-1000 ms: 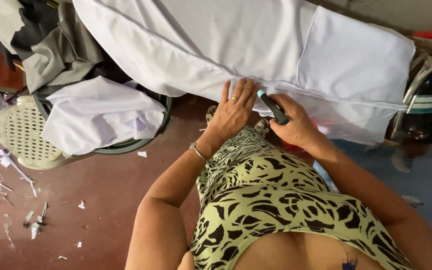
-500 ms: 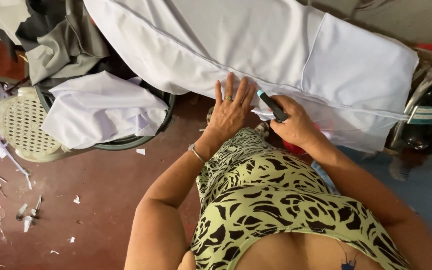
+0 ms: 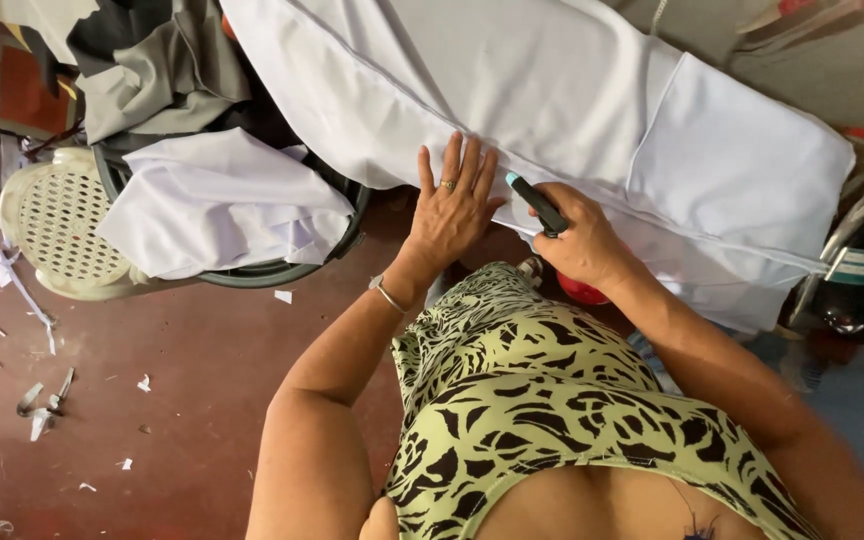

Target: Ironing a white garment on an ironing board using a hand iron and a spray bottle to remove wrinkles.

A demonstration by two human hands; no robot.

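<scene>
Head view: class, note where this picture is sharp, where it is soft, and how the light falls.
Head view: the left hand and right hand on the white fabric look sharp; the bottom edge near the camera is soft; light is even and diffuse, without glare; the floor is dimmer.

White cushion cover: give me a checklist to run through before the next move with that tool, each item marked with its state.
1. Left hand flat on the white cover, fingers spread: ok.
2. Right hand gripping the dark tool: ok.
3. Tool tip at the piped seam: ok.
4. Left fingers clear of the tool tip: ok, a small gap shows.
5. What kind of tool tip it is: cannot tell.
6. Floor free of scraps: not ok, bits lie about.
</scene>
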